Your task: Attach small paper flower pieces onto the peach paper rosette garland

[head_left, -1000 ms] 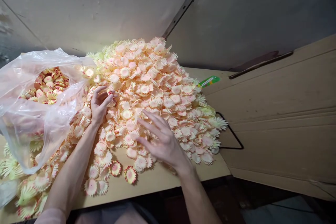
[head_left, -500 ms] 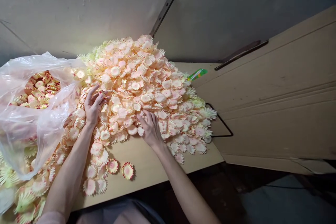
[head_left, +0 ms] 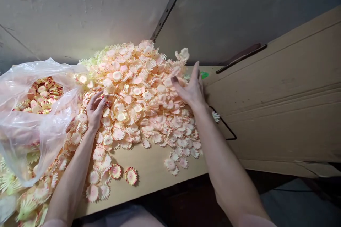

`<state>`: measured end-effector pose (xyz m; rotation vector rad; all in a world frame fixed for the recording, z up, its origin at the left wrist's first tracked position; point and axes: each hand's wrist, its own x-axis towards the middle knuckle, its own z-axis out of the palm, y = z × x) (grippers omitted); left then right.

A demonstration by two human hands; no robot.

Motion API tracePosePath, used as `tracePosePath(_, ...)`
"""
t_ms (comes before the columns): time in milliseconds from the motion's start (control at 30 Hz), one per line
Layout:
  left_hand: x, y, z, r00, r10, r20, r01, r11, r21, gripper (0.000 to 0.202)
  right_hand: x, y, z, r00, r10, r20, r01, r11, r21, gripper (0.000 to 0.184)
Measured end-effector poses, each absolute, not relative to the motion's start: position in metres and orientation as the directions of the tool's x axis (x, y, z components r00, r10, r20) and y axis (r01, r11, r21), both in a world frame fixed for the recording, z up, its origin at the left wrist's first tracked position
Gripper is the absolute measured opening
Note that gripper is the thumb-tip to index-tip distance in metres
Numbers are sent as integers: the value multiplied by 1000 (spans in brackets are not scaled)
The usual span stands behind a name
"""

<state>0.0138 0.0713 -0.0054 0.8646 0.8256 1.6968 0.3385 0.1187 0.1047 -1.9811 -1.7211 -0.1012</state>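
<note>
A big heap of pale pink and cream paper flowers (head_left: 138,88) covers the wooden table (head_left: 151,177). My left hand (head_left: 94,110) rests on the heap's left slope, its fingers curled round a small flower with red edges. My right hand (head_left: 190,88) lies against the right side of the heap with its fingers stretched out and apart, pressing on the flowers; it holds nothing. One flower (head_left: 183,54) hangs in the air just above it.
A clear plastic bag (head_left: 32,120) with red-rimmed flowers inside lies at the left. Loose flowers (head_left: 130,176) are scattered near the table's front edge. A cardboard sheet (head_left: 279,106) leans at the right. A green object (head_left: 204,74) peeks out behind my right hand.
My right hand has moved from the front of the heap up to its right side, shoving flowers inward. A flower has flown up. My left hand has stayed in place.
</note>
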Motion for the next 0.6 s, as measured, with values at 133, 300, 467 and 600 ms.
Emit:
tracePosePath(133,13,71,-5,-215,963,163,-454,-246,856,39,349,74,118,269,889,370,913,-114,-392,95)
tracePosePath(300,13,70,-5,-220,955,197,-387,-271,881,39,354,-26,73,105,935,338,981,-41,-190,107)
tracePosePath(467,14,68,-3,-211,959,190,-383,-260,887,43,355,-104,-7,-71,988,136,997,75,-27,123)
tracePosePath(600,14,67,0,-226,955,194,-353,-266,897,40,367,-101,-43,17,981,191,996,0,-86,103)
